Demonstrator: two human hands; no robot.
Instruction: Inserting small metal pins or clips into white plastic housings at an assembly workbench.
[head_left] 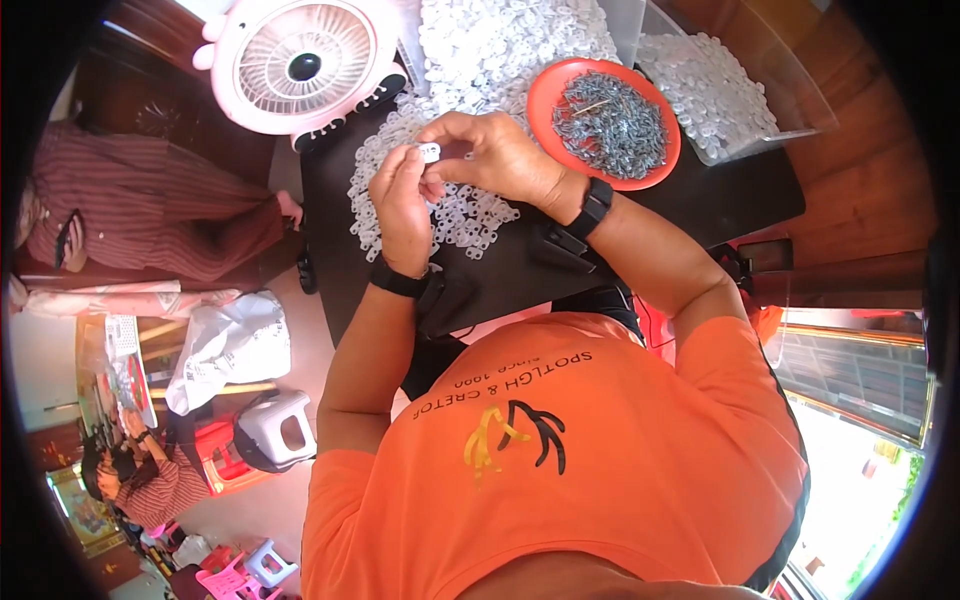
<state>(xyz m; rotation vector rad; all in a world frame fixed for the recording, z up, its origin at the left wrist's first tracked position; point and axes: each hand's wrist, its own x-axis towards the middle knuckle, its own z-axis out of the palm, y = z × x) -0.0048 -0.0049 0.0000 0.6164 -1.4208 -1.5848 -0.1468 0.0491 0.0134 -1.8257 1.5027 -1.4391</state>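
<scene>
A small white plastic piece with holes [429, 152] is pinched at the fingertips of my left hand [402, 210], which is closed on it. My right hand [500, 160] comes in from the right, its thumb and forefinger curled close around the same piece. Whatever its fingers hold is too small or hidden to make out. Beneath both hands lies a loose pile of similar white pieces [470, 215] on the dark table [740, 200]. Beside my right wrist, a round orange-red plate [545, 100] holds a heap of thin grey metal pins [612, 125].
A pink fan [305, 67] stands at the far left of the table. Clear bins full of white pieces [710, 90] stand at the back and right. To the left are a person in striped clothes [150, 200], a grey stool [275, 430] and a white sack [235, 345].
</scene>
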